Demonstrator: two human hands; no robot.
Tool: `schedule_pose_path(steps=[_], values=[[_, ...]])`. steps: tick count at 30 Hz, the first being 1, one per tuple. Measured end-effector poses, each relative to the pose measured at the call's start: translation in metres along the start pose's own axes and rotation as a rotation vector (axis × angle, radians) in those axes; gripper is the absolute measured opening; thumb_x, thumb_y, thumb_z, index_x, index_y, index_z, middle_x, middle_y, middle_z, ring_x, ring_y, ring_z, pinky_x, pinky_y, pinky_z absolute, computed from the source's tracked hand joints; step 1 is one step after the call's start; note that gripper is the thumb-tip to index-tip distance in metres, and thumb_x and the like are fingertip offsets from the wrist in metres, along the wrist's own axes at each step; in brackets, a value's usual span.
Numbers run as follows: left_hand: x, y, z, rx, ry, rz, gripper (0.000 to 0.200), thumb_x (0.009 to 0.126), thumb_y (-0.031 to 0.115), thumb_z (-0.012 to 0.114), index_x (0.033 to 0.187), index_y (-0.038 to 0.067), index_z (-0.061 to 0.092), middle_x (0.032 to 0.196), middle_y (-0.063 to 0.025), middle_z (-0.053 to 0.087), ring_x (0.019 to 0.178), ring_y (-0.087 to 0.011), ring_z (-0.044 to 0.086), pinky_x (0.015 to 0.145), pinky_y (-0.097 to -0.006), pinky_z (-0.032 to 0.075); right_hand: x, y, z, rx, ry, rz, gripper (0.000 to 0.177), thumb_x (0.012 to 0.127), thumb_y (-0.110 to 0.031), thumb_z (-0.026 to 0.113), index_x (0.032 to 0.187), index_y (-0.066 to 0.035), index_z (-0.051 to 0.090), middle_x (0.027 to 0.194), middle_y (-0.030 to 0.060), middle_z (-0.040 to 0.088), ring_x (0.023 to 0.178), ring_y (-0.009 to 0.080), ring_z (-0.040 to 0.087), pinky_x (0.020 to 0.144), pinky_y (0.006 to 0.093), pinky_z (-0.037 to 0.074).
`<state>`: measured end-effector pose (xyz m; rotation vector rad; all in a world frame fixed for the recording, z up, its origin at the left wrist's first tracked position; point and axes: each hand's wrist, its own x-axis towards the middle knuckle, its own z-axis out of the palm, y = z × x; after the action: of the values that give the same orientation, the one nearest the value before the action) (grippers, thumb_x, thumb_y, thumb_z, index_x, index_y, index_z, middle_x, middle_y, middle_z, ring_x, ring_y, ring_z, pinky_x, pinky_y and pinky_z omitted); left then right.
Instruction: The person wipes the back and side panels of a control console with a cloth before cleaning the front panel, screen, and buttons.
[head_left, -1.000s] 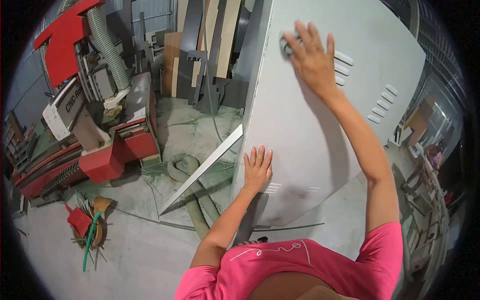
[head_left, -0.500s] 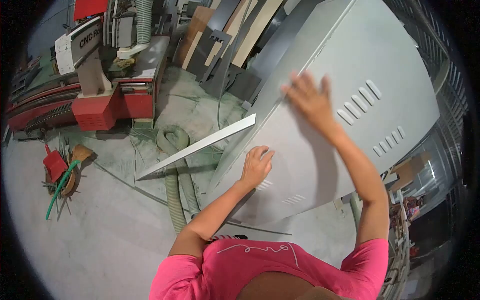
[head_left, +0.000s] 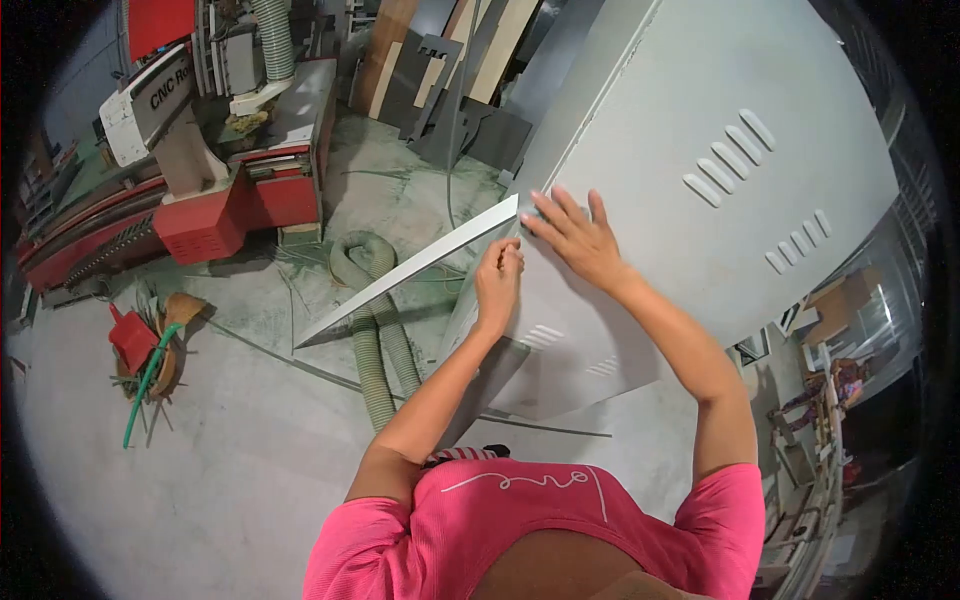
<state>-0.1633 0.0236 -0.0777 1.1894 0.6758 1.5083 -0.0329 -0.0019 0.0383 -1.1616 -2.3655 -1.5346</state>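
Head view: a large grey vented housing (head_left: 700, 250) slants before the person (head_left: 545, 500). On its face, near its left edge (head_left: 586, 123), lies the right hand (head_left: 580, 245), fingers spread; the left hand (head_left: 502, 285) curls nearby, its grip impossible to tell. Overreaching could scrape fingertips on that edge or knock the white bar (head_left: 410, 265) just beside it.

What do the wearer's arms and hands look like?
Left hand and right hand ungloved; forearms uncovered, nothing visible on the wrists. Plain pink short sleeves end above the elbows, part of a pink top with white cursive lettering across the chest.
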Motion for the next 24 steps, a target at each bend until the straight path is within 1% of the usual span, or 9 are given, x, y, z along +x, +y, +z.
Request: schedule_pose_path(steps=[6,7,10,11,15,17,19,20,24], values=[[0.013,0.052,0.015,-0.174,-0.066,0.05,0.023,0.096,0.015,0.049,0.111,0.0,0.056,0.084,-0.0046,0.06,0.074,-0.0102,0.057,0.069,-0.0246,0.047,-0.009,0.027,-0.011,0.156,0.175,0.237,0.029,0.078,-0.021,0.063,0.107,-0.021,0.058,0.128,0.0025,0.049,0.13,0.021,0.04,0.108,0.0501,0.02],[0.014,0.061,0.02,-0.176,-0.119,0.066,0.024,0.097,0.016,0.048,0.114,0.0,0.055,0.086,-0.0034,0.059,0.079,-0.0107,0.058,0.074,-0.0249,0.047,0.002,0.031,-0.025,0.084,0.28,0.245,0.021,0.076,-0.021,0.065,0.096,-0.02,0.06,0.111,-0.0002,0.051,0.116,0.0184,0.048,0.099,0.0468,0.029],[0.018,0.085,0.033,0.02,-0.109,0.236,0.026,0.097,0.017,0.049,0.115,-0.001,0.054,0.095,-0.0044,0.058,0.086,-0.013,0.058,0.079,-0.0275,0.047,0.017,0.046,-0.042,0.018,0.326,0.348,0.017,0.074,-0.021,0.066,0.09,-0.02,0.061,0.102,-0.0022,0.05,0.1,0.017,0.051,0.089,0.0421,0.033],[0.024,0.088,0.037,0.071,-0.067,0.365,0.025,0.095,0.015,0.05,0.114,0.0,0.055,0.107,-0.0088,0.057,0.099,-0.0176,0.055,0.086,-0.0315,0.045,0.025,0.053,-0.05,0.008,0.353,0.361,0.017,0.073,-0.022,0.066,0.089,-0.02,0.062,0.097,-0.0024,0.05,0.09,0.0171,0.051,0.078,0.0377,0.035],[0.053,0.139,0.054,0.208,0.023,0.754,0.027,0.087,0.002,0.053,0.114,0.001,0.055,0.108,-0.0143,0.054,0.099,-0.0263,0.053,0.084,-0.0358,0.045,0.032,0.052,-0.048,0.093,0.374,0.47,0.016,0.073,-0.021,0.066,0.088,-0.019,0.062,0.097,-0.0003,0.052,0.091,0.0175,0.052,0.074,0.0364,0.038],[0.072,0.159,0.067,0.336,0.078,1.047,0.034,0.085,0.002,0.052,0.119,0.002,0.054,0.122,-0.0159,0.051,0.115,-0.0337,0.048,0.094,-0.039,0.041,0.017,0.023,-0.025,0.303,0.285,0.603,0.017,0.072,-0.017,0.064,0.089,-0.015,0.06,0.097,0.0014,0.052,0.09,0.0182,0.053,0.075,0.0382,0.039],[0.091,0.176,0.084,0.397,0.031,1.193,0.038,0.086,0.003,0.052,0.124,0.003,0.052,0.128,-0.0159,0.048,0.121,-0.0343,0.044,0.099,-0.0408,0.037,-0.023,-0.022,-0.006,0.064,0.005,0.365,0.02,0.072,-0.014,0.061,0.092,-0.013,0.058,0.101,0.0019,0.054,0.09,0.0178,0.052,0.077,0.0388,0.039],[0.1,0.183,0.092,0.456,0.018,1.331,0.042,0.086,0.005,0.052,0.128,0.003,0.049,0.134,-0.0158,0.046,0.127,-0.0349,0.04,0.104,-0.0426,0.033,-0.045,-0.041,0.004,0.178,-0.024,0.31,0.02,0.073,-0.013,0.06,0.093,-0.014,0.058,0.104,0.0017,0.054,0.091,0.0173,0.053,0.078,0.0393,0.039],[0.122,0.187,0.111,0.828,-0.073,1.394,0.051,0.084,0.007,0.053,0.134,0.008,0.046,0.148,-0.0177,0.029,0.136,-0.042,0.026,0.109,-0.0474,0.025,-0.078,-0.055,-0.002,0.225,0.078,0.39,0.021,0.075,-0.012,0.059,0.094,-0.018,0.062,0.109,0.0001,0.054,0.097,0.0161,0.053,0.081,0.0404,0.039]])
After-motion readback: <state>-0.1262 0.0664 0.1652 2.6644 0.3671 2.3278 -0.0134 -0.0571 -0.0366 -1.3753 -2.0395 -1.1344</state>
